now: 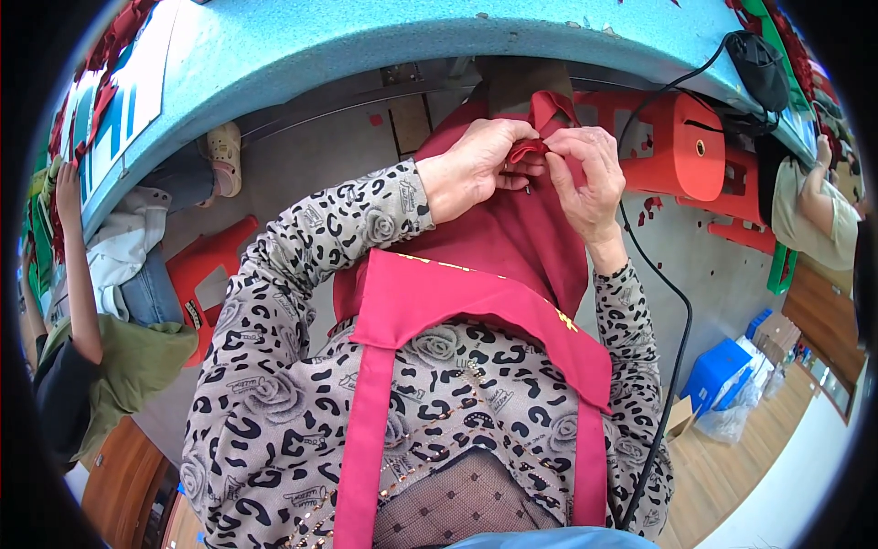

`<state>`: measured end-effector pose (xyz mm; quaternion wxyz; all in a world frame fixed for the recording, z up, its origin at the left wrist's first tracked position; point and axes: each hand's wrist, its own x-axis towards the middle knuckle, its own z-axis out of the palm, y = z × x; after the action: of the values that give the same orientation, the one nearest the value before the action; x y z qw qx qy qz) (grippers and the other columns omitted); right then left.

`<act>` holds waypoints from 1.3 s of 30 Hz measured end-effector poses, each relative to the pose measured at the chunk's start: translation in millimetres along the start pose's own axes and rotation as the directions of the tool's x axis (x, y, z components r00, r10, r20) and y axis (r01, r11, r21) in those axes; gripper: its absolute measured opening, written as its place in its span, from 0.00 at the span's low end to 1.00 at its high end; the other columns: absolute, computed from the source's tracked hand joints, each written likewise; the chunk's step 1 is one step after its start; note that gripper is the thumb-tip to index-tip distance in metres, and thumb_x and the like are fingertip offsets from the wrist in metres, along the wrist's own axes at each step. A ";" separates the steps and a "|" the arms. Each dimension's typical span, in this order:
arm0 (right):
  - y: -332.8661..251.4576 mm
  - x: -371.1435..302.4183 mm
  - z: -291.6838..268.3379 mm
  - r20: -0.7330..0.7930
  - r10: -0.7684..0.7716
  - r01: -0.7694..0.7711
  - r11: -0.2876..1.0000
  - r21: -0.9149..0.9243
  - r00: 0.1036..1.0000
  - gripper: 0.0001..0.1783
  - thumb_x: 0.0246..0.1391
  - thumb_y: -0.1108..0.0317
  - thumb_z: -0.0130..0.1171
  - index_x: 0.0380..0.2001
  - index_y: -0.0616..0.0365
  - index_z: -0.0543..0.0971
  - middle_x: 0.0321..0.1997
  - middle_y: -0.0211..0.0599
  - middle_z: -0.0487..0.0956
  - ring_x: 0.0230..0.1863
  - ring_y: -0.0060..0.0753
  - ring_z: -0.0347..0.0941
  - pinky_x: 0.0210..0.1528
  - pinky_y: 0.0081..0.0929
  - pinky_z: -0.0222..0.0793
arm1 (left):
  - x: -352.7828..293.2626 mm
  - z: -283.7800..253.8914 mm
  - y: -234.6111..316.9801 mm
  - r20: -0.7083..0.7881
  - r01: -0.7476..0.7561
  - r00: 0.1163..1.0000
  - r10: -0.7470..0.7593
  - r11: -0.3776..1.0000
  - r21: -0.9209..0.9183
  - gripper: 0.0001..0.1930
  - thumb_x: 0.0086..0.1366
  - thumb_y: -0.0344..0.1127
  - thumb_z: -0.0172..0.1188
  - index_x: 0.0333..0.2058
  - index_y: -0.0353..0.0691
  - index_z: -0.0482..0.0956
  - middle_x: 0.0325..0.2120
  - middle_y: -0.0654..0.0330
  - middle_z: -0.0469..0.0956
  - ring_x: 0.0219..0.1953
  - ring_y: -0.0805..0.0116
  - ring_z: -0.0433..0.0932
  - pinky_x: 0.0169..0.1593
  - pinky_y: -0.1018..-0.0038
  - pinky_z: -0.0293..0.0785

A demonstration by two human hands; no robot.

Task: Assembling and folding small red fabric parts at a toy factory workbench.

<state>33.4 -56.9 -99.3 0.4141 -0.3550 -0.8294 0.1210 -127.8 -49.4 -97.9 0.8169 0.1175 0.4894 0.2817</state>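
Over my lap, my left hand (478,167) pinches a small piece of folded red ribbon (525,151) between thumb and fingers. From the other side my right hand (586,179) grips the same ribbon with thumb and forefinger. Its folds look rolled or gathered, partly covered by the fingertips. Beyond the hands, a loop of red cloth (551,107) stands up near the table edge. I wear a dark red apron (457,291) over leopard-patterned sleeves, and its skirt spreads under both hands.
A blue table (366,46) curves across the far side. A black cable (679,297) runs down on my right from a black pouch (759,71). Red stools (697,146) stand at right and left. People sit on both sides. A blue box (715,373) lies on the floor.
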 end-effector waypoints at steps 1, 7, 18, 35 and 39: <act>-3.4 1.5 1.4 -0.014 -0.004 0.004 1.000 0.002 1.000 0.14 0.36 0.79 0.64 0.30 0.57 0.74 0.33 0.35 0.76 0.37 0.36 0.71 0.43 0.31 0.65 | -0.7 -0.9 -0.3 -0.002 0.000 1.000 0.000 1.000 -0.002 0.06 0.59 0.38 0.53 0.30 0.44 0.75 0.25 0.64 0.75 0.29 0.71 0.74 0.35 0.72 0.69; -4.3 -1.7 8.4 0.006 -0.072 0.073 0.995 -0.070 0.997 0.15 0.36 0.79 0.63 0.30 0.57 0.73 0.32 0.35 0.76 0.36 0.37 0.71 0.42 0.31 0.65 | -3.8 -5.1 -1.1 -0.007 -0.034 0.999 0.034 0.999 0.011 0.05 0.59 0.37 0.54 0.29 0.44 0.75 0.24 0.65 0.75 0.28 0.73 0.73 0.35 0.72 0.69; 7.5 -7.3 -4.1 -0.083 -0.062 0.058 0.997 -0.049 0.995 0.12 0.39 0.80 0.60 0.30 0.59 0.73 0.32 0.35 0.75 0.34 0.35 0.70 0.39 0.28 0.65 | 4.3 16.0 2.3 0.024 -0.067 0.998 0.065 0.993 0.098 0.06 0.59 0.37 0.55 0.28 0.43 0.75 0.24 0.65 0.75 0.27 0.74 0.73 0.34 0.73 0.69; 145.2 12.3 -79.5 0.200 0.078 -0.085 0.996 0.026 0.977 0.08 0.50 0.74 0.56 0.35 0.63 0.74 0.35 0.33 0.76 0.33 0.21 0.71 0.36 0.20 0.68 | 41.8 56.2 -3.2 0.324 -0.264 0.934 0.153 0.905 0.334 0.07 0.58 0.34 0.60 0.27 0.39 0.73 0.23 0.68 0.74 0.26 0.83 0.70 0.33 0.84 0.66; 136.0 35.8 -107.0 0.392 0.428 -0.510 0.851 0.129 0.814 0.07 0.50 0.73 0.56 0.34 0.63 0.75 0.29 0.28 0.76 0.28 0.15 0.70 0.29 0.17 0.68 | 38.5 61.1 -1.5 0.369 -0.290 0.917 0.155 0.892 0.348 0.07 0.58 0.35 0.60 0.27 0.39 0.73 0.23 0.69 0.74 0.26 0.84 0.70 0.33 0.85 0.65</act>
<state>168.1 55.5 -78.0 0.2551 -0.4724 -0.7557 0.3751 -60.3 -23.4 -96.7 0.8083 0.3816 0.3747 0.2462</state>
